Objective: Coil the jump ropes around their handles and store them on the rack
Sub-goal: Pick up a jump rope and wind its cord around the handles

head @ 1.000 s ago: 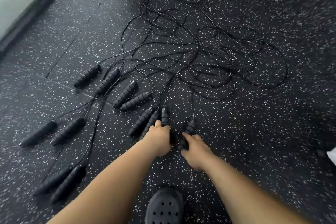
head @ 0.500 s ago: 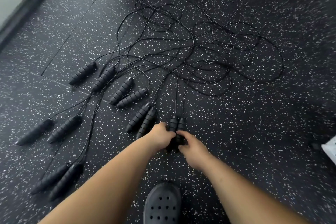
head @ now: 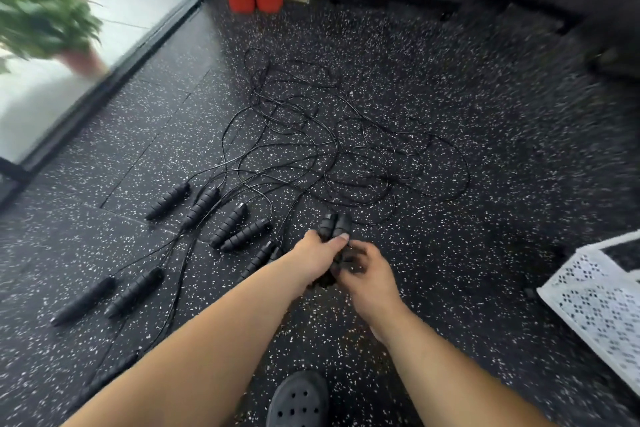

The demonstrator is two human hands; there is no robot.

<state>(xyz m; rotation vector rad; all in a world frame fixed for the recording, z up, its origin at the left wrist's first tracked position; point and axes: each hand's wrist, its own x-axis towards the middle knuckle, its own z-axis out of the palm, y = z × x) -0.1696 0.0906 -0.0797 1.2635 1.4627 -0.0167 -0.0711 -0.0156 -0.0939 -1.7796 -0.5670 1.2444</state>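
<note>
The person is bending over the speckled rubber floor (head: pixel 450 288), and the two handles they were reaching for separately a second ago are now lying side by side as one pair of handles (head: pixel 334 224). The left hand (head: pixel 317 253) is gripping that pair around the middle, thumb pressing across the front. The right hand (head: pixel 365 270) is curling its fingers round the lower ends, though blur is softening the detail there. The tops of the pair are pointing away from the person towards the tangled cords (head: pixel 329 149), which are still sprawling in loose loops further out.

To my eye this is the bundling step finishing. With both handles in hand, winding the cord around them looks like the next job, and drawing this one cord free of the others may snag. The other handles (head: pixel 228 224) are lying untouched in pairs to the left. A white perforated basket (head: pixel 595 305) is sitting at the right. I cannot pick out a rack.
</note>
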